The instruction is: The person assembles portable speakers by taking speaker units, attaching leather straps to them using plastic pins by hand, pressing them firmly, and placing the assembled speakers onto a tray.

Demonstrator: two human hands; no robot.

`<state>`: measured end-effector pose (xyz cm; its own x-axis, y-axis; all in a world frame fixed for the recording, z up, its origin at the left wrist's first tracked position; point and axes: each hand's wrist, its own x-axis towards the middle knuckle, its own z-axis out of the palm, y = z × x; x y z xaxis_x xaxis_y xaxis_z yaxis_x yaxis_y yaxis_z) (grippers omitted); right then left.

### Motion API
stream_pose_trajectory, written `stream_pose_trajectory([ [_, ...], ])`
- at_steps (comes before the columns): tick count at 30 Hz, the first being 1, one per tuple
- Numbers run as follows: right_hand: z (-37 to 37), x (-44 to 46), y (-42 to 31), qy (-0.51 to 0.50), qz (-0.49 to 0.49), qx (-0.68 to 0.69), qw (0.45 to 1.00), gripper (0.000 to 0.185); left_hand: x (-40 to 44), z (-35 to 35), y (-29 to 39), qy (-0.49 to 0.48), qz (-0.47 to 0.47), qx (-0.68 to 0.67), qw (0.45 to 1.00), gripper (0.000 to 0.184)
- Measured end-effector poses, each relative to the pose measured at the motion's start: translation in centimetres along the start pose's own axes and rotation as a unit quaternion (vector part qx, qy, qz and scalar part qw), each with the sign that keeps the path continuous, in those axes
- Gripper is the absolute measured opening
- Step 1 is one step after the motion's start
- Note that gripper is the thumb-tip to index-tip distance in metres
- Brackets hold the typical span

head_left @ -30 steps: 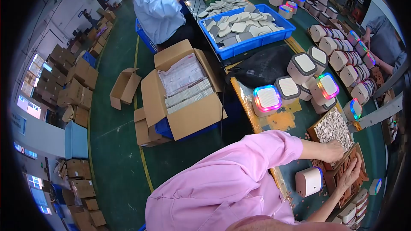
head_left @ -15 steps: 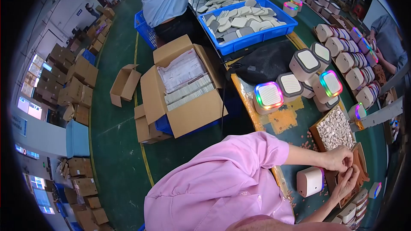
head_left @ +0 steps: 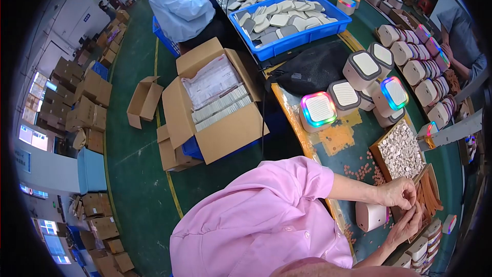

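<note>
My left hand (head_left: 397,193) is closed in a pinch, with its fingertips meeting those of my right hand (head_left: 406,224). The right fingers are pressed together too, and whatever lies between the fingertips is too small or hidden to make out. Close beside both hands, a cardboard box holds brown straps (head_left: 428,195). Just left of the hands, a cream cube-shaped speaker (head_left: 371,216) stands on the green table. Above my left hand is a tray of small pale round pieces (head_left: 402,151).
Copper-coloured discs (head_left: 361,169) lie scattered on the table. Several speakers stand farther up, one lit (head_left: 318,112). A blue bin (head_left: 292,33) holds flat panels. Rows of speakers (head_left: 426,92) line the right side. An open carton (head_left: 233,138) and a co-worker in light blue (head_left: 179,7) are at left.
My joined hands have shifted slightly left, toward the speaker. The view has moved a little, and the seated co-worker has leaned so that an arm now shows.
</note>
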<state>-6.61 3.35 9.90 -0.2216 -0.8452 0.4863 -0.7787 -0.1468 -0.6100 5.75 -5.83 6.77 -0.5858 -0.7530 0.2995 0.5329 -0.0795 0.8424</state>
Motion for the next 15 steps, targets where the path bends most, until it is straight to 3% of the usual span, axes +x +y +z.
stream_pose_trajectory([
  [15, 1.5, -0.4, -2.1, -0.004, 0.038, 0.061, 0.997, 0.023, -1.0, -1.5, 2.5, -0.021, -0.068, -0.013, 0.997, 0.007],
])
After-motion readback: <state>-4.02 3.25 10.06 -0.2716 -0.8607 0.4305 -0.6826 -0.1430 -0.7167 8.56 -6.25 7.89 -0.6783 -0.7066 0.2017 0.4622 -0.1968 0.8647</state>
